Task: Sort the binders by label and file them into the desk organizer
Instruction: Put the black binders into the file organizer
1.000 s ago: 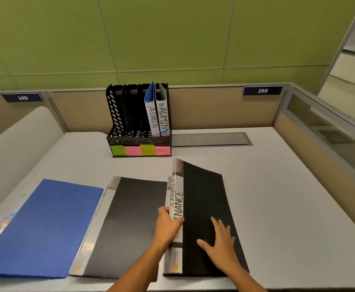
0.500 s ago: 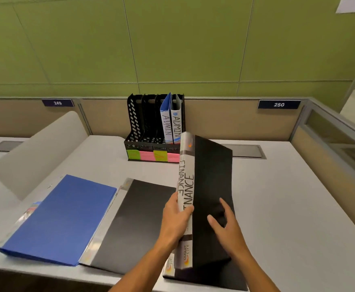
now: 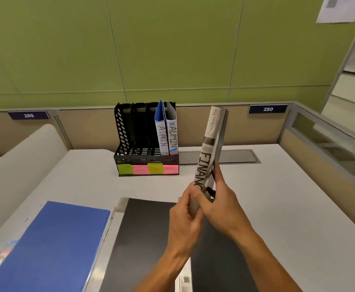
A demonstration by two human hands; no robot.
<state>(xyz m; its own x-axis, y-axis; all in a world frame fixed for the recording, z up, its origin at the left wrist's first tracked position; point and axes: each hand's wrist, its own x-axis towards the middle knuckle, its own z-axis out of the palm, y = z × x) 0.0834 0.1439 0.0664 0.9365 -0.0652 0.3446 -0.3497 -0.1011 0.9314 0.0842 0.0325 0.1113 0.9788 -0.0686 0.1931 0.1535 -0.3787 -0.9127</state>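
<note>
Both hands hold a black binder [image 3: 211, 142] upright above the desk, its white spine marked FINANCE facing me. My left hand [image 3: 184, 222] grips the spine's lower end and my right hand [image 3: 220, 203] clasps the cover from the right. A black desk organizer [image 3: 130, 131] with several slots stands at the back, left of the held binder. Its rightmost slot holds two binders [image 3: 167, 131] marked ADMIN; green and pink sticky labels [image 3: 147, 169] line its front. A blue binder [image 3: 52, 247] and a black binder [image 3: 138, 239] lie flat near me.
The white desk [image 3: 277, 207] ends at a tan partition [image 3: 246, 127] behind the organizer. A glass side panel [image 3: 328, 140] borders the right. A grey cable hatch [image 3: 231, 156] lies flush behind the held binder. A curved white divider [image 3: 18, 165] rises at the left.
The FINANCE binder went from lying nearly flat to upright, lifted off the desk toward the organizer. Both hands closed around its lower end. The camera tilted up.
</note>
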